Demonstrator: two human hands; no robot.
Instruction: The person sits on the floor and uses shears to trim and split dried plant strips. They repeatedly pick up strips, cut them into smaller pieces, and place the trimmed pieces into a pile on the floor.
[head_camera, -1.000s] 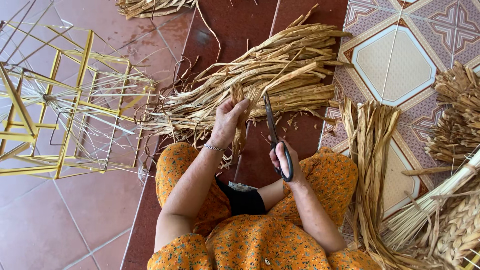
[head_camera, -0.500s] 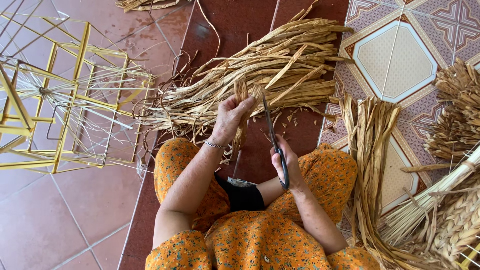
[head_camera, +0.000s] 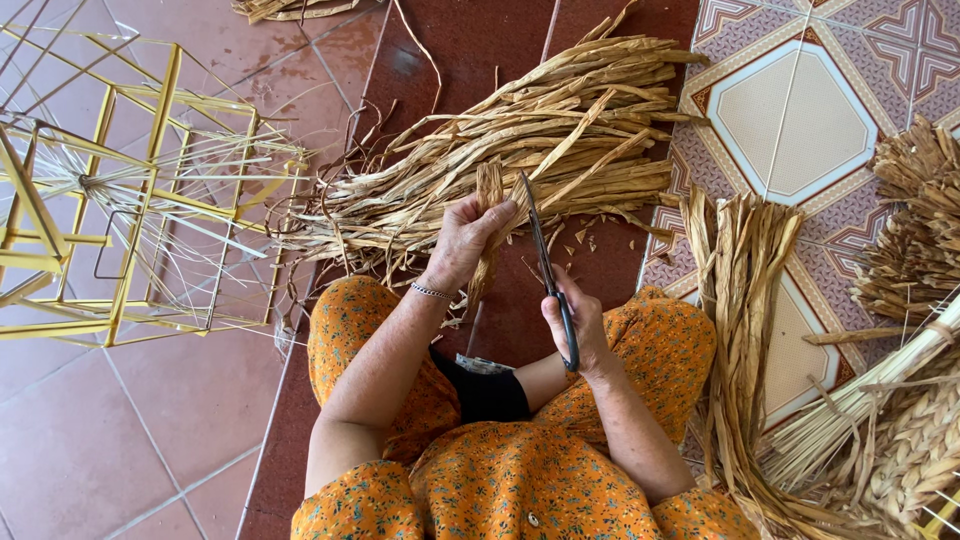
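A seated person in orange floral clothing works dried leaves on a tiled floor (head_camera: 180, 420). The left hand (head_camera: 462, 240) is closed around a narrow strip (head_camera: 489, 205) of dried leaf, held upright, its long axis running away from the lap, its top end poking out above the fingers and its tail hanging below the wrist. The right hand (head_camera: 575, 325) is closed through the handles of a pair of scissors (head_camera: 545, 265), blades together as far as can be seen, pointing up and slightly left along the same line as the strip. The blade tip sits just right of the strip's top, near but apart. Just beyond the strip lies a big bundle (head_camera: 560, 130) of the same leaves, lying crosswise; a second sheaf (head_camera: 745, 290) lies right of the strip, past the right knee, and a yellow wire frame (head_camera: 130, 190) stands well to its left.
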